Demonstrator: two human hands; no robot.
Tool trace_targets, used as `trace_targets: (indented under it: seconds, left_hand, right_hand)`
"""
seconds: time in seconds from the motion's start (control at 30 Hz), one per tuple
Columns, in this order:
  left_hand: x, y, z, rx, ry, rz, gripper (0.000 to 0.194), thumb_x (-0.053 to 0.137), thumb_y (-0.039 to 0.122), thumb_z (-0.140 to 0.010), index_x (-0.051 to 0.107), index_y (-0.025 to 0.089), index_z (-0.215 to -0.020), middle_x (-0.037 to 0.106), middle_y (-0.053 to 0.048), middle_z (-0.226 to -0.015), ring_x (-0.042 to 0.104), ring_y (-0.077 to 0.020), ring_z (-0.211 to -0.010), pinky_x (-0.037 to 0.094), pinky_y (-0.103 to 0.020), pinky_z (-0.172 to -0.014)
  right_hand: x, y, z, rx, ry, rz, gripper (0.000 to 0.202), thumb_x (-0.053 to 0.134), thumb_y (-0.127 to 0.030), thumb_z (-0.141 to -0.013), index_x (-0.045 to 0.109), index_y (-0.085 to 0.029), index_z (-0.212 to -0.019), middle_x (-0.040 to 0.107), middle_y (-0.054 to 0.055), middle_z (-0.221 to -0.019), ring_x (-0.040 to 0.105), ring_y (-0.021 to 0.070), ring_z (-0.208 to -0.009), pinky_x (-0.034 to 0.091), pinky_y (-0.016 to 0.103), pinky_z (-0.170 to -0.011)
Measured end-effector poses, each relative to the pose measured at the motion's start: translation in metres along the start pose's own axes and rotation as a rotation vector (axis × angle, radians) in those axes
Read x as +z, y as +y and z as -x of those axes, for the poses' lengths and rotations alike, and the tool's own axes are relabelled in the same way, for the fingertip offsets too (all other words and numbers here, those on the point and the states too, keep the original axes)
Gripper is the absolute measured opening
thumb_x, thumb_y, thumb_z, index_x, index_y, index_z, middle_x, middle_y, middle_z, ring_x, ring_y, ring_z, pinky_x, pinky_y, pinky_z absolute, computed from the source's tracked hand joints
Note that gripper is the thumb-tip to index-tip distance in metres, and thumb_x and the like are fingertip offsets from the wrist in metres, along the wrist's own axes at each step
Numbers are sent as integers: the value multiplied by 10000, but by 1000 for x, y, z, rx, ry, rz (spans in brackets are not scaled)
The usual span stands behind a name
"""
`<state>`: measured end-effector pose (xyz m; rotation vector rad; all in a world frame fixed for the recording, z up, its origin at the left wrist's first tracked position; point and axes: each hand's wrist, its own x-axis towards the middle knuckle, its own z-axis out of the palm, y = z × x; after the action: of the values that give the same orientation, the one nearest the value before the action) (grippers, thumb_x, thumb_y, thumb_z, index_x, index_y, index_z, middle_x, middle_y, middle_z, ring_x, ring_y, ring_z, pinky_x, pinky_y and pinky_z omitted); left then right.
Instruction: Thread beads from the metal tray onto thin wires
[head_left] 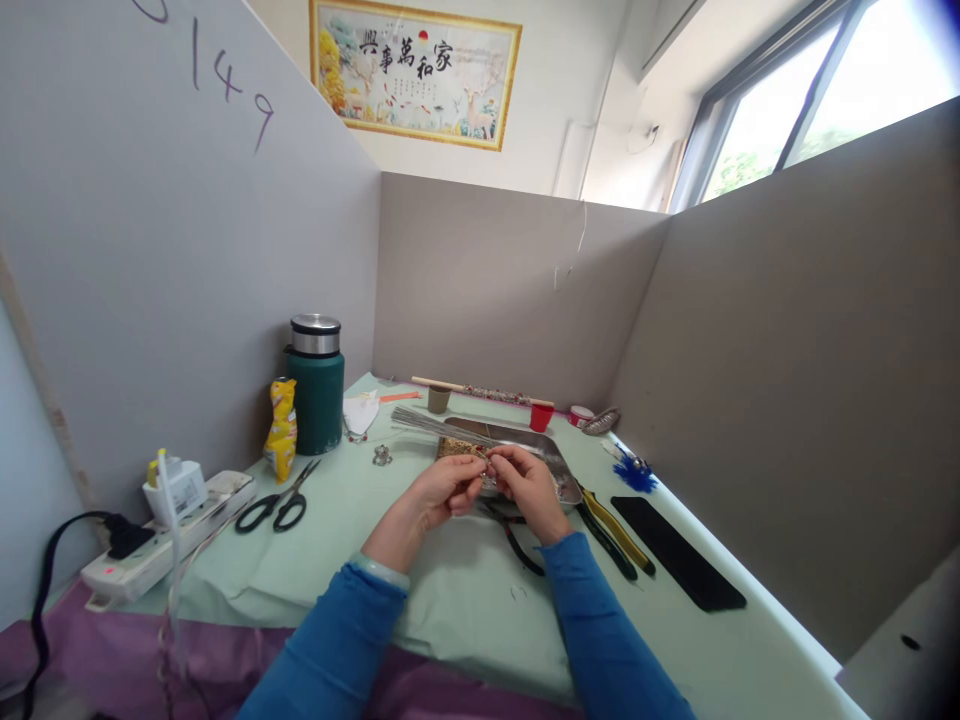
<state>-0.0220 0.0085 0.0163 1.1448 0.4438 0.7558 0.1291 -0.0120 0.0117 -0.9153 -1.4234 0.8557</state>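
My left hand point(448, 488) and my right hand point(527, 487) meet over the front of a metal tray point(564, 462). Thumb and fingers of each are pinched together on something tiny, too small to make out. In the tray lies a patch of small gold-coloured pieces point(453, 447), partly hidden by my left hand. A bundle of thin straight wires point(429, 424) rests across the tray's left rim. Just below my right hand, a dark curved tool handle with some red point(523, 549) shows on the cloth.
Left are scissors point(281, 505), a green flask point(320, 400), a yellow packet point(282, 430) and a power strip point(169, 535). Pliers point(616, 530) and a black flat strip point(677, 552) lie right. A red cup point(541, 416) stands behind. Grey partitions point(517, 280) enclose the table.
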Motion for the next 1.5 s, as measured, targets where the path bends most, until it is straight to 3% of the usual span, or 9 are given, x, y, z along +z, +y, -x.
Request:
trace_targets:
  seconds: [0.3, 0.53, 0.73, 0.87, 1.1, 1.23, 1.37, 1.5]
  left_hand:
    - [6, 1, 2, 48, 17, -52, 281, 600, 401, -750, 476, 151, -717, 477, 40, -558, 340, -24, -364, 245, -175, -363]
    - [9, -4, -1, 140, 56, -150, 307, 598, 452, -744, 498, 162, -743, 437, 78, -461, 234, -14, -292, 168, -176, -317]
    - [15, -7, -5, 353, 39, -334, 256, 550, 386, -793, 571, 135, -750, 541, 17, -549, 432, -48, -382, 318, -181, -392]
    - [21, -7, -5, 428, 69, -443, 268, 560, 384, -784, 609, 122, -758, 561, -6, -599, 484, -69, -420, 368, -195, -418]
    - [18, -3, -2, 155, 134, -142, 439, 451, 538, -809, 519, 135, -968, 630, -57, -693, 545, -125, -396, 433, -252, -411]
    - [12, -3, -2, 11, 23, -30, 393, 504, 492, -799, 511, 127, -947, 637, -73, -688, 535, -116, -395, 418, -233, -389]
    - [7, -8, -4, 20, -18, -27, 260, 625, 345, -739, 541, 102, -775, 622, -60, -660, 494, -67, -392, 386, -190, -390]
    - [6, -13, -7, 79, -31, -91, 235, 643, 303, -718, 518, 108, -754, 628, -60, -641, 492, -61, -401, 375, -180, -412]
  right_hand:
    - [2, 0, 0, 9, 51, -12, 226, 616, -390, -728, 564, -176, -777, 561, -21, -621, 417, 81, -453, 306, 205, -409]
    - [4, -3, 1, 62, 67, -103, 218, 635, -372, -721, 549, -172, -738, 485, -53, -482, 383, 76, -410, 280, 193, -391]
    - [3, 9, -4, 120, 74, -386, 208, 642, -331, -713, 535, -162, -653, 431, -60, -433, 361, 70, -374, 256, 195, -382]
    - [0, 12, -6, 148, 83, -476, 214, 661, -335, -687, 537, -164, -654, 416, -63, -440, 368, 74, -375, 274, 203, -386]
    - [-6, 6, -5, -100, 250, -115, 190, 631, -356, -735, 574, -176, -747, 471, -55, -493, 409, 85, -444, 319, 199, -432]
    - [-1, 4, -2, -175, 235, 51, 175, 602, -350, -753, 606, -176, -770, 546, -22, -594, 457, 100, -503, 373, 216, -479]
    - [4, 3, 1, -239, 222, 169, 173, 579, -344, -763, 625, -178, -747, 578, 1, -674, 497, 116, -580, 413, 234, -558]
    - [4, 4, 0, -172, 232, 81, 196, 587, -365, -750, 598, -170, -742, 543, -7, -615, 441, 99, -511, 382, 225, -487]
